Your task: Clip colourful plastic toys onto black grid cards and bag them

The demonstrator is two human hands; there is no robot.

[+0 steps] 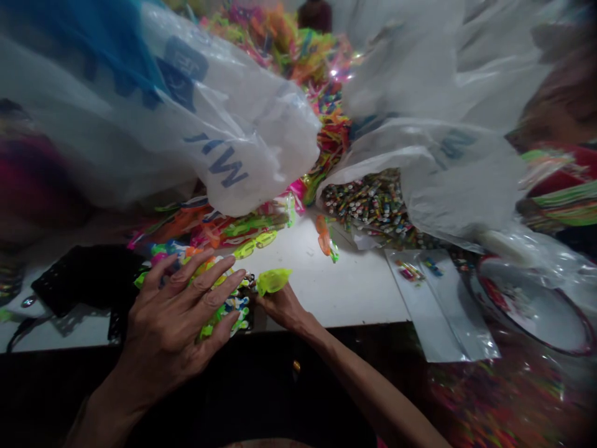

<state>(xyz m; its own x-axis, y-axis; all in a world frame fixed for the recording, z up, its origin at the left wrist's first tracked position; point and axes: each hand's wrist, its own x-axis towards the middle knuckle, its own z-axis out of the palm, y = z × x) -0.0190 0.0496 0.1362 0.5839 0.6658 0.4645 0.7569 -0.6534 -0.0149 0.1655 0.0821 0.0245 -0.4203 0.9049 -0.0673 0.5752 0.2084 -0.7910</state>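
Yellow-green piece (273,281): at the fingertips of the right hand (282,305), above the near part of the white tabletop (364,292) and just beside the packed row of small coloured pieces (237,311).
Left hand: (175,317) palm down over the row, fingers extended and slightly parted, thumb along its near side; no single piece is seen pinched.
Right-hand fingers: mostly hidden behind the yellow-green piece and the hand itself — how far they are parted, and whether they grip it, cannot be told.
Weight: judged very light; translucent, thin-looking plastic, so a light pinch should serve.
Stiffness: probably firm along the body, with some give under pressure.
Surface: glossy; likely to slip from dry or hurried fingers.
Fragility: low for a drop, moderate for bending; the narrow tip, pointing right, looks the weakest part.
Grip point: the broad middle, between thumb and forefinger — keep load off the tip.
Row of pieces: light and many, apparently easy to scatter; a flat palm spreads the pressure better than a pinch.
Adjacent stock: a loose orange piece (323,235) lies farther back on the tabletop, near an open plastic bag (448,162) of small patterned cylinders (368,202).
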